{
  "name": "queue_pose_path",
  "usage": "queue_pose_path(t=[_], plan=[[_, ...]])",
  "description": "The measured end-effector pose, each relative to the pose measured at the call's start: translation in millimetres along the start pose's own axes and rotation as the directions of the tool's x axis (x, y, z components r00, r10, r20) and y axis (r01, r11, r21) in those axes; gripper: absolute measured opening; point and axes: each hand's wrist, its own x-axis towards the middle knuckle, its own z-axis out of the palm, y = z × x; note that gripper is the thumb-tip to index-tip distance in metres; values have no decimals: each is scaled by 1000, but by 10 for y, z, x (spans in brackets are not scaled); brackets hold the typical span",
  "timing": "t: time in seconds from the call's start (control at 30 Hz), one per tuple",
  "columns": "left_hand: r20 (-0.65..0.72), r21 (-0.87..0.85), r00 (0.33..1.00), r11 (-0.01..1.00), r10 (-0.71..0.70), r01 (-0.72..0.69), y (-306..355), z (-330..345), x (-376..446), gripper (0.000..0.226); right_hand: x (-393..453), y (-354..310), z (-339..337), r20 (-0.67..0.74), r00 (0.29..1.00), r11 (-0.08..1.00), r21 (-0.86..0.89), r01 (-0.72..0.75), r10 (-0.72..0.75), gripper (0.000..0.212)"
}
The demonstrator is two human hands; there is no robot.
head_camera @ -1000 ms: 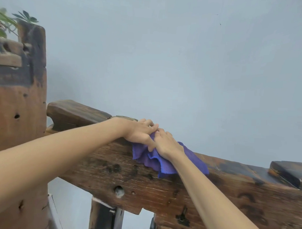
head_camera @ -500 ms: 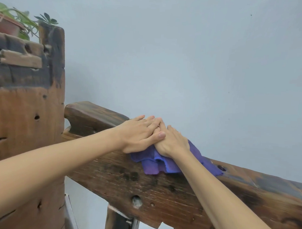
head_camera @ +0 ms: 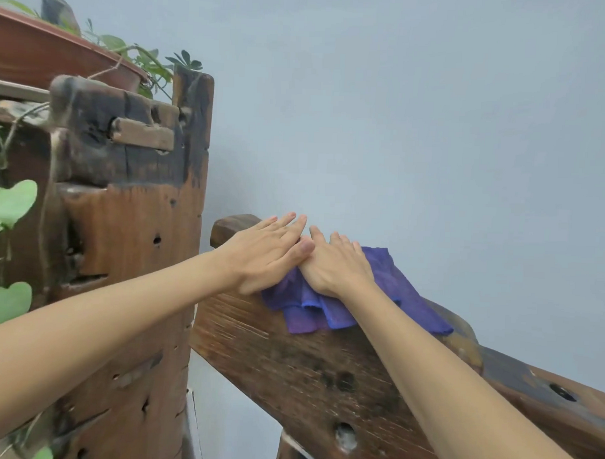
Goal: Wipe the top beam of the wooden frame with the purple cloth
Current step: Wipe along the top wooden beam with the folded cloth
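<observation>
Both hands lie flat with fingers straight on the purple cloth, which is draped over the top beam near its left end. The left hand overlaps the right hand (thumb on knuckles). A wooden post stands left.

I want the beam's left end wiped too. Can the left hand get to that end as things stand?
Probably yes. The left hand lies flat on the top beam, its fingertips already near the beam's rounded left end. Nothing lies between them; only the upright post stands beyond.
</observation>
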Motion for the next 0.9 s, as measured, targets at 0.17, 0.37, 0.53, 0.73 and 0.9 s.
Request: queue_pose_path(t=[0.17,0.37,0.53,0.73,0.9], plan=[[-60,46,996,997,-62,65,-243,-37,-52,98,235,-186,12,20,999,998,45,36,-37,61],[-95,59,988,990,-121,127,-472,-61,-60,106,460,-374,-5,10,999,994,94,52,-53,59],[-56,42,983,983,-176,178,-655,-116,-44,113,669,-539,4,35,997,987,147,66,-72,59],[-41,-322,963,916,-267,241,-879,-95,-113,97,960,-813,32,44,991,976,186,114,-124,62],[-77,-470,943,846,-324,253,-1088,18,-238,104,1168,-1051,55,54,984,965,208,157,-171,57]])
